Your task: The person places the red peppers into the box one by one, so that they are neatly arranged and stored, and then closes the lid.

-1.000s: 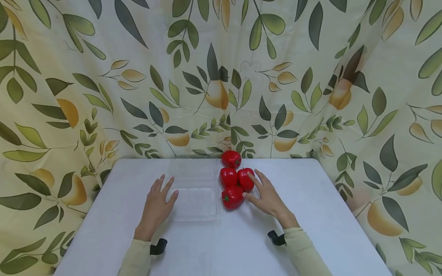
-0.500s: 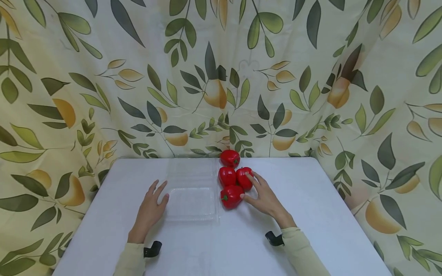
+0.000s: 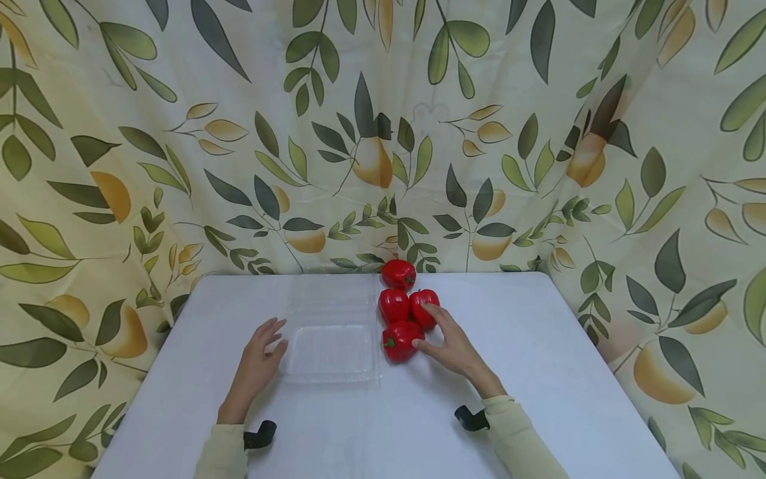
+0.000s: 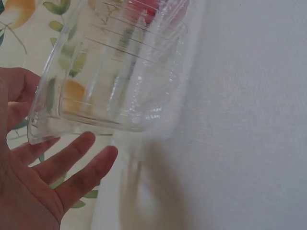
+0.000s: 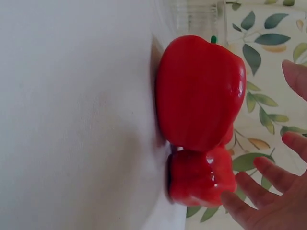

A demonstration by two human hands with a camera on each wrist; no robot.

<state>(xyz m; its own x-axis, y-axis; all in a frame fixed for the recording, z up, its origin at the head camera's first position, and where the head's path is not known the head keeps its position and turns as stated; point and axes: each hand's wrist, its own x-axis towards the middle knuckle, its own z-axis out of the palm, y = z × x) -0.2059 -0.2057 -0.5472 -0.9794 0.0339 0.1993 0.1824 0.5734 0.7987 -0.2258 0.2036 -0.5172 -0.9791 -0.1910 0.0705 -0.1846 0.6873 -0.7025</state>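
Observation:
A clear plastic hinged box [image 3: 329, 379] lies with its lid [image 3: 332, 293] spread back toward the wall. At its left side is my left hand [image 3: 256, 362], fingers loosely extended; in the left wrist view the fingers [image 4: 76, 179] spread close to the box's corner [image 4: 45, 129], and contact is unclear. Several shiny red bell peppers cluster right of the box. My right hand [image 3: 453, 346] is spread over the nearest pepper [image 3: 397, 342] and the one on the right [image 3: 426, 299]. In the right wrist view, its fingertips [image 5: 232, 201] come close to the lower pepper [image 5: 201, 179].
One bell pepper [image 3: 393, 306] sits against the box's right edge, and another [image 3: 397, 274] is at the table's far edge. The white table [image 3: 538, 332] meets a leaf-printed curtain [image 3: 239, 133] behind. Black wrist mounts [image 3: 260, 436] hang under both sleeves.
My left hand has moved left and slightly back from above the box to its left side. The right hand has drifted slightly left, closer over the peppers. Peppers and box appear unmoved.

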